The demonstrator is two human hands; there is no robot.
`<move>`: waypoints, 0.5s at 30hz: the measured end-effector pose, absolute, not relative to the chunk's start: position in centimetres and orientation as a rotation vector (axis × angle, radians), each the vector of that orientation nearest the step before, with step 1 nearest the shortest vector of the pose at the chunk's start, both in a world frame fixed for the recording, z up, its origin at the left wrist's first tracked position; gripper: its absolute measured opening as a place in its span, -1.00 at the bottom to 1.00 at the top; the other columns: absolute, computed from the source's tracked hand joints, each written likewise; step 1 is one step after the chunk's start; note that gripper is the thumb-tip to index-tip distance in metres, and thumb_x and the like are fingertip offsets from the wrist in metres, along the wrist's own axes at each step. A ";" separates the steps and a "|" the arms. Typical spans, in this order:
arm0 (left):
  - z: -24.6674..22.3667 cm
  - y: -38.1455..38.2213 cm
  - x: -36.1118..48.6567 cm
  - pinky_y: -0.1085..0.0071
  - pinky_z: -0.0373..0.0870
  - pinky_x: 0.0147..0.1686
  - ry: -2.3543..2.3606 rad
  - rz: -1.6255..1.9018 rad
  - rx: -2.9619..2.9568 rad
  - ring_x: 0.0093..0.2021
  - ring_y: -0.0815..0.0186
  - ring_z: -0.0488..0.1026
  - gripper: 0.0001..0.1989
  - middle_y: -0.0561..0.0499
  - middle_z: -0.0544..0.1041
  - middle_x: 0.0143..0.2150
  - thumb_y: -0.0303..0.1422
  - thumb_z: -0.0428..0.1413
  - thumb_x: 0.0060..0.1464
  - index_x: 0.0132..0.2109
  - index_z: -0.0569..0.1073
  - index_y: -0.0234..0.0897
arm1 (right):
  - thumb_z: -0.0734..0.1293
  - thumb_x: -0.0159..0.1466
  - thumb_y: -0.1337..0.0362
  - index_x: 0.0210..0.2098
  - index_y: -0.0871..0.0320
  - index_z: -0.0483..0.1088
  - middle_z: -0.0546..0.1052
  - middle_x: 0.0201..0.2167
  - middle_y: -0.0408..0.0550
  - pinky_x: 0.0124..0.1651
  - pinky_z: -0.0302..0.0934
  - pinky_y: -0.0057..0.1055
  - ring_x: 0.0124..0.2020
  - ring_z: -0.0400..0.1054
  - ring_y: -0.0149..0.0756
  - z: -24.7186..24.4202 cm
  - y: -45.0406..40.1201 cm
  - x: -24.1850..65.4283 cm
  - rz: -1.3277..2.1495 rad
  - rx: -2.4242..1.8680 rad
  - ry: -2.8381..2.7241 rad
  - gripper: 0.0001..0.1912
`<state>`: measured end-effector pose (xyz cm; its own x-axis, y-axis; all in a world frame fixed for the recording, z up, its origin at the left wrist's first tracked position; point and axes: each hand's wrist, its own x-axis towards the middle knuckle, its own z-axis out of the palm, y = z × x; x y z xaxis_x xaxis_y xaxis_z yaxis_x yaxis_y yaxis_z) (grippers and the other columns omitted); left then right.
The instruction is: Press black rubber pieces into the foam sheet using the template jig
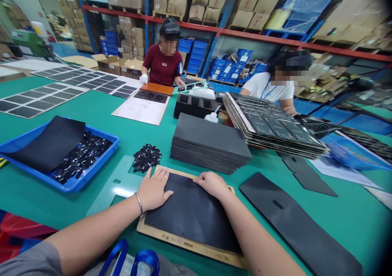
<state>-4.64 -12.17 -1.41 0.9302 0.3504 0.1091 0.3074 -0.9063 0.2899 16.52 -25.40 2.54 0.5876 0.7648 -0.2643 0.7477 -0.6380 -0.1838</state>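
Note:
In front of me a black sheet point(192, 210) lies on a tan wooden board point(196, 245) with printed lettering along its near edge. My left hand point(154, 190) rests flat on the sheet's far left corner and the board's rim, fingers stretched out and thumb apart. At the sheet's far edge, my right hand point(212, 184) has its fingers curled together, pinching or pressing that edge; the thumb is hidden. Just beyond the board stands a stack of dark grey sheets point(211, 139). Close to my left hand is a pile of small black pieces point(147, 157).
A pale green template point(122, 182) lies under my left forearm. Left of it sits a blue tray point(92, 174) holding small black parts and a black sheet. Grey strips point(294, 223) lie at right, below stacked panels point(275, 121). Two people point(162, 63) work across the table.

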 end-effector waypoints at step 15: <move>-1.4 -15.5 0.1 -0.03 -0.27 0.24 0.150 0.170 2.817 0.30 0.12 -0.06 -0.31 -0.14 0.08 0.30 -0.01 -0.13 0.12 0.28 0.07 -0.33 | 0.22 0.21 0.01 -0.48 0.10 0.42 0.51 -0.42 -0.07 -0.32 0.08 -0.42 -0.34 0.36 -0.25 2.7 -25.4 16.0 0.413 -2.817 -1.328 -0.67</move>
<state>0.12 -15.46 -1.36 0.9874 0.1221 0.1003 0.0848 -0.9451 0.3157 15.99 -25.40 2.67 0.6082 0.7580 -0.2356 0.7580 -0.6428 -0.1111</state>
